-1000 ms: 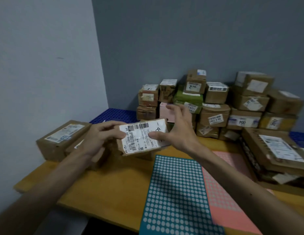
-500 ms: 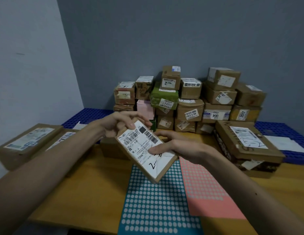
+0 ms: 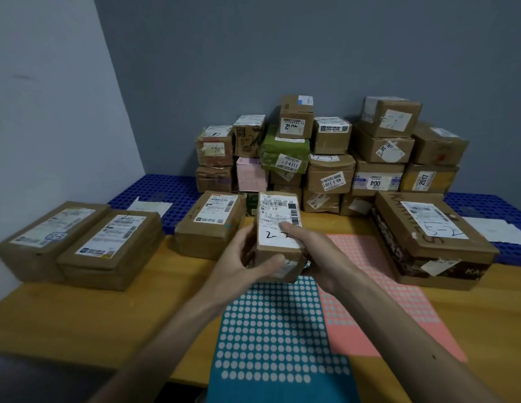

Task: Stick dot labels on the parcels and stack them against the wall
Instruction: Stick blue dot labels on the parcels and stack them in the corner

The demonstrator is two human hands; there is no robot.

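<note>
Cardboard, brown and taped: one small parcel is held up in both hands over the far end of a teal sheet of dot labels, with its white shipping label turned upward. It is gripped by the left hand, the fingers curled round its left side and the thumb laid across its near end. It is gripped as well by the right hand, the thumb pressed down on the label, the fingers wrapped under the right side and mostly hidden.

Two label sheets are counted on the wooden table: the teal one, and a pink sheet just beside it on the right.

Four loose parcels are seen on the table: two side by side at the left, touching; one just beyond the left hand; one large flat box at the right.

Behind them a stack of parcels is piled against the grey wall on a blue perforated mat. Well over a dozen are made out, one pink and one green among the brown; an exact count cannot be given, as some are covered.
</note>
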